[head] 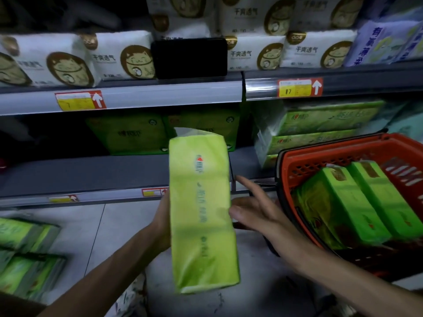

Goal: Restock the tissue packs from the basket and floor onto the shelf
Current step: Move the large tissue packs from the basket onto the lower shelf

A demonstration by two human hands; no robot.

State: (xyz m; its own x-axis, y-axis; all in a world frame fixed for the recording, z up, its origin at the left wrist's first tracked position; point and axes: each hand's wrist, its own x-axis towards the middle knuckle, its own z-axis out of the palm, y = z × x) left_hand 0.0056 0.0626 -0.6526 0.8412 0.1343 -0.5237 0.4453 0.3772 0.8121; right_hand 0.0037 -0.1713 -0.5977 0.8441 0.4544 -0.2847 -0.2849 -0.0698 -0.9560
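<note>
Gripped along its left edge by my left hand [163, 217], the green tissue pack [201, 213] stands on end before the lower shelf [80, 173], ready, I judge, for the bare spot there, while my right hand [253, 210] hovers spread-fingered and empty beside it, near the red basket [332, 147] of spare packs [357, 202].

Head view | worn high, tilted forward and down | hung close to shelf [128, 99] | caught floor [91, 225] below too
</note>
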